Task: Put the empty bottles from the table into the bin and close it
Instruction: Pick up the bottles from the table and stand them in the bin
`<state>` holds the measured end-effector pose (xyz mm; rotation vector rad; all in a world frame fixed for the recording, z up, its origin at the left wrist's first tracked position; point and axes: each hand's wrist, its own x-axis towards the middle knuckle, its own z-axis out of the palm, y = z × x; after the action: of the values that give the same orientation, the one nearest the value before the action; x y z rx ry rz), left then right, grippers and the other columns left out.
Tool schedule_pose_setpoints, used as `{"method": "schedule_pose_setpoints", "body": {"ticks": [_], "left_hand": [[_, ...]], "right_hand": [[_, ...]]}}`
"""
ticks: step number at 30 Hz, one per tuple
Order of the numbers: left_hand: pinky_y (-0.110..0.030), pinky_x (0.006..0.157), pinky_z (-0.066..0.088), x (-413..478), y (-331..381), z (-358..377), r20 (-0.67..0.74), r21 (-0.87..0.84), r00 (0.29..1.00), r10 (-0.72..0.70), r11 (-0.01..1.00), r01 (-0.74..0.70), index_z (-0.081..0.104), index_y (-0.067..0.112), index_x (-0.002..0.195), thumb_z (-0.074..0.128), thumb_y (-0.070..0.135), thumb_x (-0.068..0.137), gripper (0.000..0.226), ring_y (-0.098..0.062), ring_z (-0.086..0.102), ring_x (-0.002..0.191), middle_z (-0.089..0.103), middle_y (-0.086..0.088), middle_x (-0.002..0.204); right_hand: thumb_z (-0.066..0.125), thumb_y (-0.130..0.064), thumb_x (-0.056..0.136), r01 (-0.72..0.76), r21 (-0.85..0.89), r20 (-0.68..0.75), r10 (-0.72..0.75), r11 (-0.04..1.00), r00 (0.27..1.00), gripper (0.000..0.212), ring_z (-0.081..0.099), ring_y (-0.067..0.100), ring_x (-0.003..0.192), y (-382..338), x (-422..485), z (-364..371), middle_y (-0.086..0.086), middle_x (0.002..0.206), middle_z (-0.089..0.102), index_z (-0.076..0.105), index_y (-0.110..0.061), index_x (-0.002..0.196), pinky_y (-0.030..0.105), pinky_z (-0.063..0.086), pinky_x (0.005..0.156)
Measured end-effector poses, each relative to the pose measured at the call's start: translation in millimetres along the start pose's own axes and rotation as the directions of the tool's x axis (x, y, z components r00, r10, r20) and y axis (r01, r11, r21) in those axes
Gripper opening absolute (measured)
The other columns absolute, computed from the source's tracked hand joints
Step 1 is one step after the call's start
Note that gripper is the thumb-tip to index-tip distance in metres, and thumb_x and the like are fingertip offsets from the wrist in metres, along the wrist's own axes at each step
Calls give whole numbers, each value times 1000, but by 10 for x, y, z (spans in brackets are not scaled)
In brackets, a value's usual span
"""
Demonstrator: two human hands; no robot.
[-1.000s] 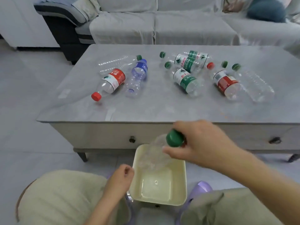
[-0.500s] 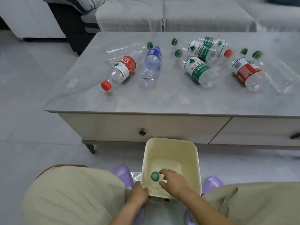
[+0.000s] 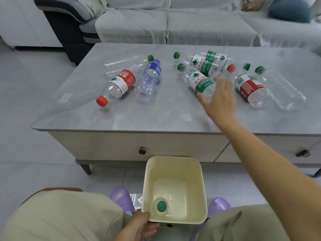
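Several empty plastic bottles lie on the grey table (image 3: 156, 115). A cream bin (image 3: 203, 192) stands open on the floor between my knees, and a clear bottle with a green cap (image 3: 161, 206) stands inside it. My left hand (image 3: 139, 226) grips the bin's near rim. My right hand (image 3: 220, 100) is stretched over the table with fingers spread, right at the base of a green-labelled bottle (image 3: 199, 82). Left of it lie a blue bottle (image 3: 151, 79) and a red-labelled bottle (image 3: 119, 84); to the right, another red-labelled bottle (image 3: 250, 87).
A clear unlabelled bottle (image 3: 284, 87) lies at the table's right, another (image 3: 125, 65) at the back left. Two more green-labelled bottles (image 3: 208, 61) lie behind. A grey sofa (image 3: 173, 25) stands beyond the table. Purple slippers (image 3: 121, 199) flank the bin.
My right hand let go of the green-capped bottle inside the bin, rose out and reached over the table to the green-labelled bottle. My left hand stayed on the bin's rim.
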<state>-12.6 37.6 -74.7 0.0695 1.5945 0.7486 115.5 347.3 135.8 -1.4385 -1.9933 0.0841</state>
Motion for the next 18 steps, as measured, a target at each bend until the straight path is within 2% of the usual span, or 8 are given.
{"method": "schedule_pose_setpoints", "body": {"ticks": [2, 3, 5, 7, 10, 12, 15, 18], "left_hand": [[-34, 64, 51, -25, -16, -34, 29, -26, 1000, -7, 1000, 8, 53, 12, 96, 42, 14, 96, 12, -27, 65, 68, 67, -15, 83], [-35, 66, 51, -27, -16, -50, 32, -36, 999, -15, 999, 16, 53, 11, 97, 43, 16, 96, 11, -28, 65, 69, 67, -16, 83], [-35, 67, 50, -32, -8, -69, 41, -51, 999, -21, 998, 23, 52, 10, 101, 45, 20, 97, 13, -27, 65, 70, 67, -15, 84], [-36, 70, 51, -30, 0, -76, 31, -55, 999, -27, 998, 29, 52, 11, 102, 44, 20, 97, 13, -27, 66, 73, 68, -14, 86], [-35, 70, 50, 3, -18, -71, -2, -70, 999, -33, 997, 32, 51, 10, 103, 43, 18, 96, 13, -27, 67, 76, 67, -15, 93], [-31, 67, 49, 35, -25, -66, -16, -61, 999, -47, 997, 46, 50, 8, 109, 41, 18, 96, 19, -27, 68, 76, 69, -16, 96], [-27, 61, 48, 62, -36, -60, -15, -40, 999, -50, 998, 49, 49, 8, 117, 40, 19, 96, 25, -24, 68, 75, 70, -12, 93], [-27, 59, 45, 68, -29, -49, -12, -28, 998, -60, 998, 59, 47, 6, 121, 41, 19, 96, 28, -23, 68, 74, 67, -12, 93]], "right_hand": [[67, -51, 75, -183, -78, 162, 194, 980, 968, 88, 39, 41, 126, 154, 340, 97, 23, 143, 32, 19, -19, 143, 50, 37, 102], [69, -51, 72, -227, -96, 220, 243, 969, 945, 92, 40, 44, 125, 230, 425, 161, 24, 144, 30, 17, -23, 142, 52, 38, 101], [70, -45, 71, -265, -79, 315, 277, 961, 908, 81, 50, 42, 114, 340, 479, 254, 23, 136, 42, 26, -19, 134, 52, 46, 93], [71, -45, 70, -262, 14, 325, 243, 965, 914, 73, 55, 37, 107, 317, 477, 208, 18, 126, 52, 36, -14, 127, 48, 49, 87], [73, -47, 70, -174, 210, 230, 124, 962, 965, 74, 56, 30, 106, 168, 373, -151, 12, 122, 56, 40, -12, 126, 42, 49, 86], [71, -51, 71, -84, 286, 153, 41, 955, 987, 74, 59, 26, 96, 48, 162, -558, 9, 112, 59, 40, -12, 125, 39, 50, 80], [63, -58, 71, 30, 348, 83, -62, 937, 995, 64, 57, 20, 76, -43, -325, -1288, 2, 93, 60, 44, -18, 117, 35, 47, 68], [57, -65, 65, 61, 319, 173, -122, 946, 977, 62, 58, 15, 68, -121, -813, -1830, -5, 85, 61, 46, -28, 114, 31, 45, 61]]}}
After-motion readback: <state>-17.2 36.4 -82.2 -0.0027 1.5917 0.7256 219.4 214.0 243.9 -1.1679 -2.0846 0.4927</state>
